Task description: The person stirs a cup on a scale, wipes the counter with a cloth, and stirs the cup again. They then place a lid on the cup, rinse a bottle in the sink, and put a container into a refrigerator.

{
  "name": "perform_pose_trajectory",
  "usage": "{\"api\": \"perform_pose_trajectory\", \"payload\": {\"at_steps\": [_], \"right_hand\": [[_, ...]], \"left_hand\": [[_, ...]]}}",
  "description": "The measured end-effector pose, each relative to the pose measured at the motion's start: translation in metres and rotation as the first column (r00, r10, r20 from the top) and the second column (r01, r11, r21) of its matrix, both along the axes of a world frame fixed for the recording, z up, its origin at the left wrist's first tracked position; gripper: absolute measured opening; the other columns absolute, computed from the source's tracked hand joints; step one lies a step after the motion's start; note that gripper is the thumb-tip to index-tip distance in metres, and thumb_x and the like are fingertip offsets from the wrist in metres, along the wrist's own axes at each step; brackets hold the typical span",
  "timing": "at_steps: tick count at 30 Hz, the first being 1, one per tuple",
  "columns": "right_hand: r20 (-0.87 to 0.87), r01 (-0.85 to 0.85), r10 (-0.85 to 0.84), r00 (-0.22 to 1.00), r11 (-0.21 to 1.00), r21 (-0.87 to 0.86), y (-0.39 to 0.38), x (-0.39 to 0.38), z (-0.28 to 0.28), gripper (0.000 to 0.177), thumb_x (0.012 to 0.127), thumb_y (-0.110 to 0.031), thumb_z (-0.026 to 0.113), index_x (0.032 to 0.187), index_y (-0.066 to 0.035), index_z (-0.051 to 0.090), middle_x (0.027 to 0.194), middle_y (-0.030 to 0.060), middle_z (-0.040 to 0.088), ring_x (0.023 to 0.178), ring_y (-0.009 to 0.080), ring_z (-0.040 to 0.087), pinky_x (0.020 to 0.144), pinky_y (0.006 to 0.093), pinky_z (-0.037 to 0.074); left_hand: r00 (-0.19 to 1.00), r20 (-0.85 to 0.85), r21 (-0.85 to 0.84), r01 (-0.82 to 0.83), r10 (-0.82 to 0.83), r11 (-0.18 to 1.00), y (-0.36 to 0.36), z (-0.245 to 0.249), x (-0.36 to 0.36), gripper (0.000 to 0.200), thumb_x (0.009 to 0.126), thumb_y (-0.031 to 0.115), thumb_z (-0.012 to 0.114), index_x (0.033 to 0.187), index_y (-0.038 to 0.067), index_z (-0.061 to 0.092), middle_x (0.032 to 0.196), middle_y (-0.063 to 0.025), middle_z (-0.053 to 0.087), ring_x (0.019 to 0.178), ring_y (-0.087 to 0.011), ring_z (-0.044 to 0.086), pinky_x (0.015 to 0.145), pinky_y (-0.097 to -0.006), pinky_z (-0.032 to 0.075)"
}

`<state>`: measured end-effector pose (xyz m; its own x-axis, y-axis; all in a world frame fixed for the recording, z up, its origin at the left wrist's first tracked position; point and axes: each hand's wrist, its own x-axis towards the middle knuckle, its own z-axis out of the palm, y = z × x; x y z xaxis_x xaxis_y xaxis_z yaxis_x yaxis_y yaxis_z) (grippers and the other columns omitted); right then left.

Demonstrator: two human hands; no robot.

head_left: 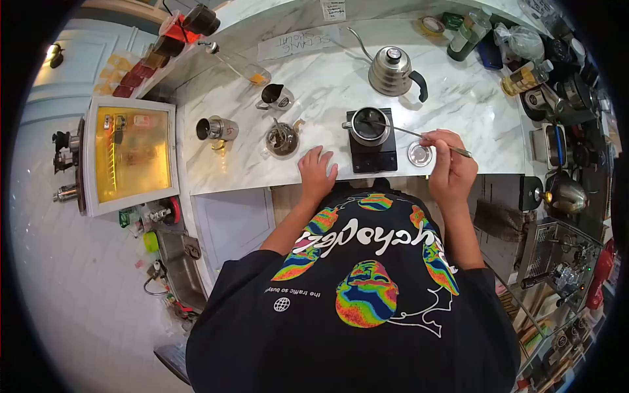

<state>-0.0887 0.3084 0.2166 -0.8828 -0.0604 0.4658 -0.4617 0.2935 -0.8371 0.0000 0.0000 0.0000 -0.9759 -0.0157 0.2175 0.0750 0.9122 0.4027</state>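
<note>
One raised right hand (452, 164) pinched a long metal spoon (411, 133) angled into a round steel cup (372, 139); the left hand (317, 173) lay spread on the white marbled bench (327, 85).

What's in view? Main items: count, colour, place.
Marble-patterned countertop: 1, white, centre
Flat rectangular scale: 1, black, countertop's near edge
Round metal cup: 1, silver, on scale
Slender metal utensil: 1, silver, end in cup
Gooseneck metal kettle: 1, silver, black handle, beyond scale
Round glass vessel: 1, clear, dark contents, left of scale
Small metal pitcher: 1, silver, beyond glass vessel
Round flat disc: 1, silver, right of scale
Left hand: 1, bare, on countertop
Right hand: 1, bare, holding utensil
</note>
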Motion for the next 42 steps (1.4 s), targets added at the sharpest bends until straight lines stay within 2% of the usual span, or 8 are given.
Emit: {"api": "perform_pose_trajectory", "payload": {"at_steps": [2, 8, 11, 14, 24, 30, 36, 42], "right_hand": [[0.001, 0.000, 0.000, 1.000, 1.000, 0.006, -0.008, -0.001, 0.003, 0.010, 0.101, -0.002, 0.062, 0.101, 0.001, 0.071, 0.090, 0.0105, 0.076, 0.085, 0.0291, 0.071, 0.088, 0.0381, 0.056], [-0.142, -0.006, 0.020, 0.990, 0.995, 0.097, 0.012, -0.011, 0.003, 0.010, 0.101, -0.001, 0.060, 0.098, 0.001, 0.069, 0.088, 0.0097, 0.075, 0.084, 0.0283, 0.071, 0.091, 0.0409, 0.056], [-0.182, -0.027, 0.049, 0.982, 0.992, 0.123, 0.020, -0.011, 0.001, 0.011, 0.102, -0.001, 0.059, 0.098, 0.001, 0.069, 0.088, 0.0095, 0.075, 0.082, 0.0281, 0.071, 0.093, 0.0439, 0.056], [-0.166, -0.071, 0.088, 0.982, 0.992, 0.107, 0.021, -0.008, 0.001, 0.013, 0.103, -0.002, 0.058, 0.098, 0.001, 0.070, 0.089, 0.0095, 0.075, 0.080, 0.0277, 0.071, 0.094, 0.0459, 0.056], [-0.152, -0.072, 0.099, 0.983, 0.983, 0.171, 0.021, -0.012, 0.012, 0.011, 0.101, -0.001, 0.059, 0.097, 0.001, 0.069, 0.090, 0.0105, 0.075, 0.080, 0.0270, 0.072, 0.095, 0.0470, 0.055], [-0.156, -0.143, 0.161, 0.975, 0.983, 0.119, 0.021, -0.010, 0.007, 0.010, 0.101, 0.000, 0.059, 0.098, 0.000, 0.068, 0.090, 0.0100, 0.076, 0.085, 0.0272, 0.074, 0.096, 0.0483, 0.055], [-0.156, -0.098, 0.119, 0.981, 0.986, 0.137, 0.018, -0.011, 0.006, 0.009, 0.101, 0.001, 0.059, 0.098, -0.001, 0.067, 0.091, 0.0096, 0.076, 0.090, 0.0272, 0.075, 0.096, 0.0489, 0.054], [-0.188, -0.124, 0.159, 0.969, 0.974, 0.189, 0.020, -0.013, 0.010, 0.008, 0.100, 0.000, 0.060, 0.098, -0.002, 0.067, 0.091, 0.0093, 0.076, 0.091, 0.0275, 0.075, 0.097, 0.0488, 0.053]], "left_hand": [[0.999, -0.009, -0.010, -0.036, 0.036, 0.999, 0.001, 0.003, 0.002, 0.044, 0.085, 0.028, 0.076, 0.125, 0.011, 0.068, 0.137, -0.0154, 0.056, 0.134, -0.0370, 0.048, 0.112, -0.0538, 0.032], [0.981, -0.096, -0.026, -0.170, 0.167, 0.985, 0.028, -0.012, -0.004, 0.044, 0.087, 0.031, 0.075, 0.125, 0.011, 0.068, 0.138, -0.0157, 0.055, 0.135, -0.0365, 0.047, 0.114, -0.0614, 0.028], [0.963, -0.074, -0.022, -0.262, 0.260, 0.965, 0.035, -0.012, -0.011, 0.046, 0.088, 0.034, 0.075, 0.127, 0.012, 0.067, 0.139, -0.0153, 0.054, 0.136, -0.0369, 0.045, 0.114, -0.0653, 0.025], [0.940, -0.088, -0.015, -0.332, 0.330, 0.943, 0.043, -0.016, -0.018, 0.047, 0.088, 0.037, 0.074, 0.127, 0.013, 0.066, 0.140, -0.0152, 0.053, 0.137, -0.0370, 0.044, 0.114, -0.0672, 0.024], [0.925, -0.069, -0.056, -0.377, 0.373, 0.924, 0.046, -0.010, -0.020, 0.051, 0.086, 0.038, 0.072, 0.130, 0.014, 0.065, 0.144, -0.0157, 0.052, 0.141, -0.0372, 0.042, 0.117, -0.0646, 0.023], [0.923, -0.060, -0.067, -0.383, 0.379, 0.921, 0.046, -0.011, -0.020, 0.051, 0.086, 0.038, 0.072, 0.131, 0.015, 0.064, 0.147, -0.0152, 0.050, 0.144, -0.0371, 0.040, 0.117, -0.0640, 0.022], [0.926, -0.035, -0.086, -0.378, 0.377, 0.922, 0.043, -0.012, -0.021, 0.050, 0.086, 0.038, 0.071, 0.131, 0.017, 0.065, 0.148, -0.0139, 0.049, 0.144, -0.0355, 0.039, 0.118, -0.0620, 0.021], [0.932, -0.023, -0.098, -0.363, 0.363, 0.927, 0.040, -0.012, -0.020, 0.049, 0.085, 0.037, 0.071, 0.130, 0.019, 0.066, 0.147, -0.0131, 0.050, 0.144, -0.0346, 0.040, 0.117, -0.0608, 0.022]]}}
